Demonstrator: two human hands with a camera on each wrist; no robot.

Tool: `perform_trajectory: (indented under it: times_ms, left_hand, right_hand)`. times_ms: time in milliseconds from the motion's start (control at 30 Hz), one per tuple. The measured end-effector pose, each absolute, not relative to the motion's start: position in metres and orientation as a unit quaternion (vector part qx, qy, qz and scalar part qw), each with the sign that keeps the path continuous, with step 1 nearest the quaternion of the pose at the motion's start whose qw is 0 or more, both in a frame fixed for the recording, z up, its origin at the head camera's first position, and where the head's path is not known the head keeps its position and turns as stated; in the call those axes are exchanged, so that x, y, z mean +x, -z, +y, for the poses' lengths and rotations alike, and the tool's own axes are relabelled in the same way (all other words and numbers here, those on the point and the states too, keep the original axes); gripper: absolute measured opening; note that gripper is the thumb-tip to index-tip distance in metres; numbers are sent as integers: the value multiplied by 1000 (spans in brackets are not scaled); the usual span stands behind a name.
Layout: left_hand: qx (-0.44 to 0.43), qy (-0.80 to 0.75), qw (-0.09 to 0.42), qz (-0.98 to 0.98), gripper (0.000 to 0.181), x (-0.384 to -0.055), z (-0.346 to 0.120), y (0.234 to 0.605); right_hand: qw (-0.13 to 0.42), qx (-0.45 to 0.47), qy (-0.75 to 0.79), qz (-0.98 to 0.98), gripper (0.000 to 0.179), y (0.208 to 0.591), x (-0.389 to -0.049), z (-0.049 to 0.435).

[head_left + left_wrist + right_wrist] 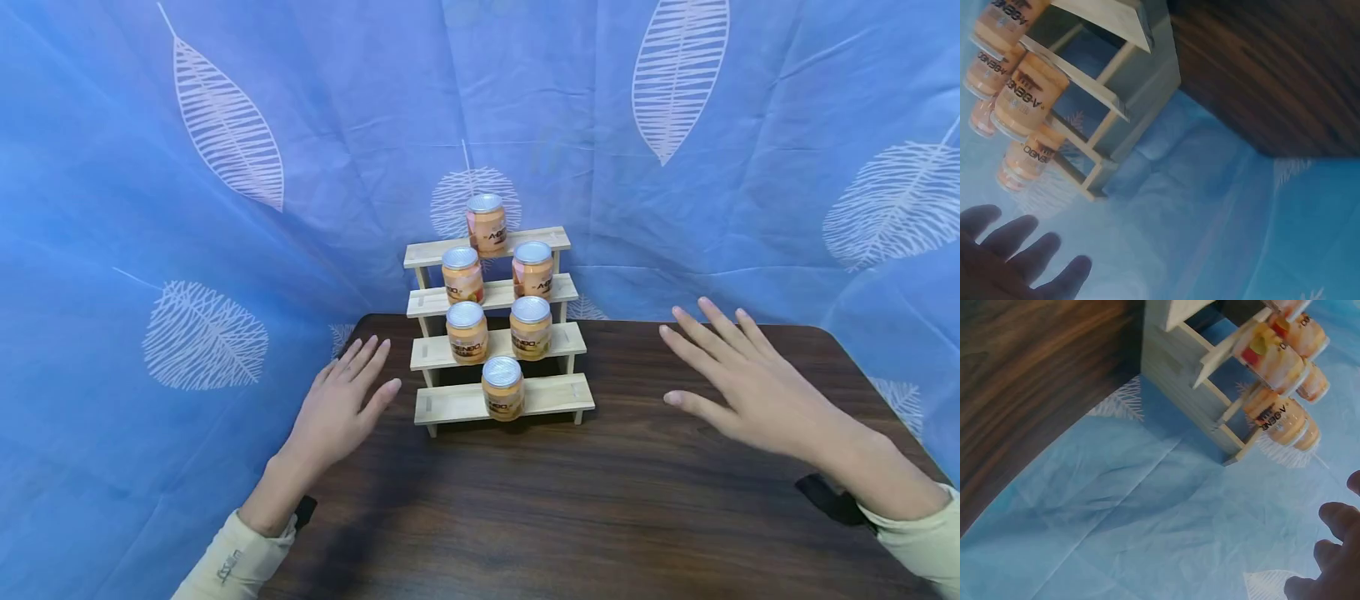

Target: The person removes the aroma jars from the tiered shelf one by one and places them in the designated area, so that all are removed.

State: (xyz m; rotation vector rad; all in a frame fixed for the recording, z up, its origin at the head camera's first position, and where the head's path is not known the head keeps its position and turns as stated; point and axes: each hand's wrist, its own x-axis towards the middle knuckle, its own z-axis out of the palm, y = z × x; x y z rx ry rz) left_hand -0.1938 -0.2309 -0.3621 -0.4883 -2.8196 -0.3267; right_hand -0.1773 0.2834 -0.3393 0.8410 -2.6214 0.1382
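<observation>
A stepped wooden rack [453,404] with several tiers stands at the middle of the table. Several orange jars with silver lids sit upright on it: one jar [487,227] on the top tier, two on each middle tier, and a front jar [503,389] on the lowest. My left hand [341,408] hovers left of the rack, fingers spread and straight, touching nothing. Off to the right, farther from the rack, my right hand [738,383] is held in the air with fingers spread, holding nothing. Both wrist views show fingers apart from the jars.
The dark wood-grain table [525,517] has its back edge just behind the rack. A blue cloth [360,125] with white leaf prints hangs behind and along the sides. Black bands circle both wrists, by the pale sleeves [243,554].
</observation>
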Motion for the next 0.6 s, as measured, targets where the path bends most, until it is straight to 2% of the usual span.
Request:
perform_trajectory:
  times_ms: [333, 600]
  left_hand:
    - [-89, 292, 56, -951, 60, -206, -237, 379]
    - [-15, 437, -29, -899, 60, -218, -246, 411]
  right_hand:
    - [102, 276, -214, -931, 75, 306, -211, 264]
    - [96, 259, -286, -917, 68, 292, -240, 250]
